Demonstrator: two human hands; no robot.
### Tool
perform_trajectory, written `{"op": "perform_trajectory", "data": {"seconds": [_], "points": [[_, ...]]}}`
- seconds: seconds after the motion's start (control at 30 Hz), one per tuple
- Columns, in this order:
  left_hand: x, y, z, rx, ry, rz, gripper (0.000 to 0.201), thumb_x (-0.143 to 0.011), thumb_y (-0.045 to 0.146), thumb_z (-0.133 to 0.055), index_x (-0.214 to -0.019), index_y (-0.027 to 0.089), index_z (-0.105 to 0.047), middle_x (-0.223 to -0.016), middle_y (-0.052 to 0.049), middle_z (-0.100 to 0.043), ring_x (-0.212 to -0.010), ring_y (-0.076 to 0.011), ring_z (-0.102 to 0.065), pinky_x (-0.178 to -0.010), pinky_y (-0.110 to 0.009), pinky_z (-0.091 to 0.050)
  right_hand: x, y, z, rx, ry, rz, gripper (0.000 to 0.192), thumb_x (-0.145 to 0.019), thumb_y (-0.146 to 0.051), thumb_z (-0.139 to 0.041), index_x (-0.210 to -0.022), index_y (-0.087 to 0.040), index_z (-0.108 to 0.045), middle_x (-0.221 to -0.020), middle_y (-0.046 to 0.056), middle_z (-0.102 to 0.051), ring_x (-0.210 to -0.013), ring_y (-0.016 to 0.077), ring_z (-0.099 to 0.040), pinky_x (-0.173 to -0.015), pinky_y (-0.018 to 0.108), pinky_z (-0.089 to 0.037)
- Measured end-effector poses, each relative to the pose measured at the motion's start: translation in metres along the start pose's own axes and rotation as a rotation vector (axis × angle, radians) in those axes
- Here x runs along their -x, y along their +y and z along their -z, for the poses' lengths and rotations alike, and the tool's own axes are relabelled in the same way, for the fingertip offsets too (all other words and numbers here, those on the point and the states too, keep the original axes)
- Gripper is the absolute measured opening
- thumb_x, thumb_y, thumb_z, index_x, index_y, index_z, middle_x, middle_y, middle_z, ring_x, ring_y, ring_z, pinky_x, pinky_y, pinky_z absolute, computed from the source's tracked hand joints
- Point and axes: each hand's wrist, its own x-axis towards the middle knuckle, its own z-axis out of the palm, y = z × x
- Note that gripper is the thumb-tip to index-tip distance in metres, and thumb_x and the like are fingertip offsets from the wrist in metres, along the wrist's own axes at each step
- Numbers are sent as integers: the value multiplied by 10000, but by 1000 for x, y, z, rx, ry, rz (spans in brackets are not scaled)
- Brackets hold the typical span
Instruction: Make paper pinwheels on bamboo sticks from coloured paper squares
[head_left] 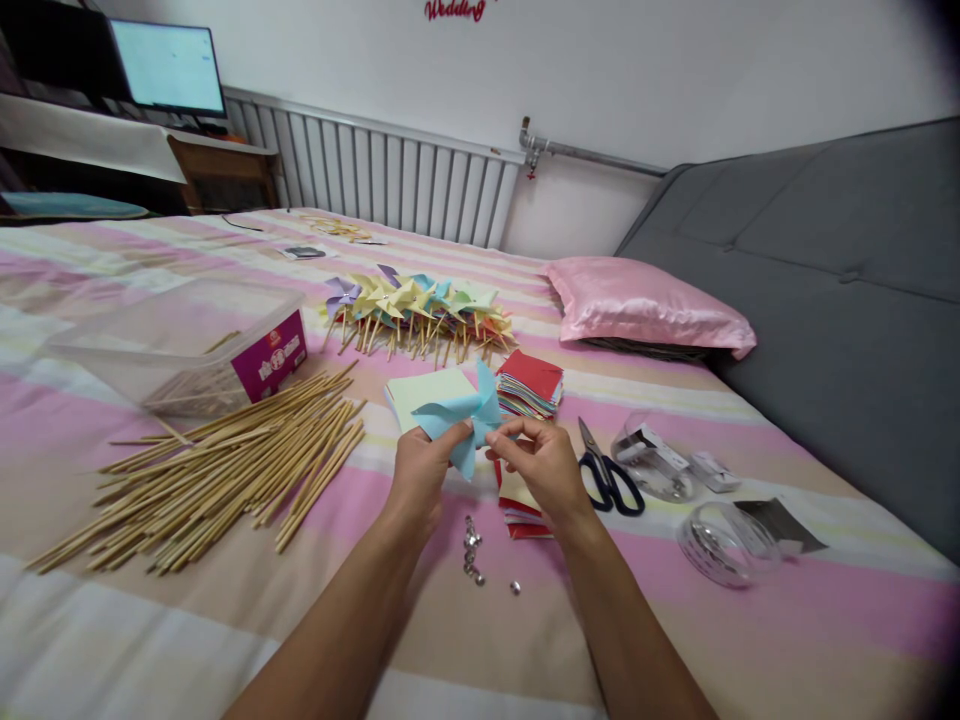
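Note:
A light blue paper pinwheel (pixel 466 412) is held up over the striped bed (pixel 750 610) by both hands. My left hand (pixel 420 466) pinches its lower left fold. My right hand (pixel 538 462) pinches near its centre from the right. Under the hands lie a small heap of silver pins (pixel 472 552) and a stack of coloured paper squares (pixel 519 500). Another stack with a red top sheet (pixel 531 384) and a pale green sheet (pixel 424 392) lie just beyond.
A big pile of wooden sticks (pixel 225 470) lies at the left beside a clear plastic box (pixel 187 345). Finished pinwheels (pixel 416 305) lie in a row farther back. Black scissors (pixel 609 472), tape rolls (pixel 716 540) and a pink pillow (pixel 645 305) are at the right.

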Motion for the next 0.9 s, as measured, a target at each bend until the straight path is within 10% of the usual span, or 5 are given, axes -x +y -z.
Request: {"op": "perform_trajectory", "data": {"seconds": [0.9], "points": [[3,1,-4,-49,16,-49,221,-537,259,-773,-694,119,-705,-653,-32,-689,-571,-144,-594,-556,-236,-430,-1,8,-3,36,86,-5,239,-664,-378,-702,-654,-174,-577,-697,38,-667,-615,179,-654,-508,244,-434]]}}
